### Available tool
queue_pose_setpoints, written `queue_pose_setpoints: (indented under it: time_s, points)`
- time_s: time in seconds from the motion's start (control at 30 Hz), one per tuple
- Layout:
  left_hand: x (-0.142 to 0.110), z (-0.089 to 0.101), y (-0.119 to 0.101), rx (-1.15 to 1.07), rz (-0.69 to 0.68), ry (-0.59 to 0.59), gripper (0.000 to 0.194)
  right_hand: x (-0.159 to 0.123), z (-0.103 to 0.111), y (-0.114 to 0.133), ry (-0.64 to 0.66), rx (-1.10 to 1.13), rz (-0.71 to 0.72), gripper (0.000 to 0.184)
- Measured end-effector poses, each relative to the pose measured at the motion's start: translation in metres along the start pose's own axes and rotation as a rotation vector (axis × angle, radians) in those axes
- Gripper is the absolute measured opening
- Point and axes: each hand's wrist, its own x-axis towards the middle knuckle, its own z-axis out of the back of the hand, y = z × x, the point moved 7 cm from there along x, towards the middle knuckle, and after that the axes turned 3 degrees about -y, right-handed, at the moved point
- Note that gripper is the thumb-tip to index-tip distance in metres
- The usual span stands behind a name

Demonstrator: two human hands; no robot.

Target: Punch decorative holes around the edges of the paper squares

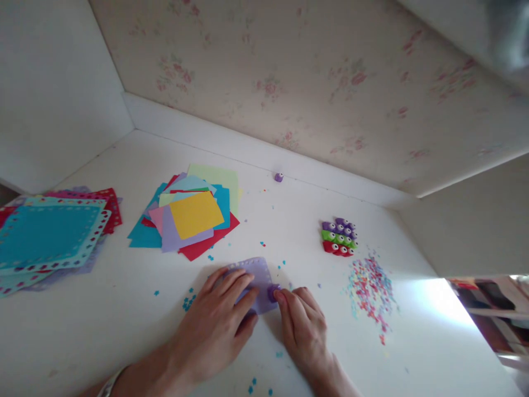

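Note:
A lilac sheet of paper (259, 275) lies on the white table, with small punched holes along its far edge and part of its right edge. Spread flat over its left part, my left hand (223, 309) presses the sheet down. My right hand (303, 320) is closed on a small purple craft punch (273, 293), which sits at the sheet's right edge. Fingers hide part of the punch. Little blue paper cutouts (189, 302) are scattered beside my left hand.
Coloured paper sheets (196, 215) are piled behind my left hand. Sheets with punched borders (53, 234) are stacked far left. Several purple, green and red punches (339, 237) stand in rows at right, near a confetti heap (372, 289). One purple punch (279, 177) sits by the wall.

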Motion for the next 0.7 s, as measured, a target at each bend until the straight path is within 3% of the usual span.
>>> queue_pose_setpoints:
  time_s: [0.23,0.43,0.7]
  points:
    - [0.000,0.000,-0.002,0.001,-0.013,0.016,0.024,-0.004,0.004,0.004,-0.003,0.011,0.044,0.021]
    - [-0.002,0.001,-0.004,-0.002,-0.030,0.005,0.025,-0.004,0.008,0.000,-0.040,0.018,0.007,0.025]
    - [-0.002,0.004,-0.005,-0.011,-0.033,0.024,0.025,-0.009,0.006,-0.012,0.042,0.045,-0.110,0.026]
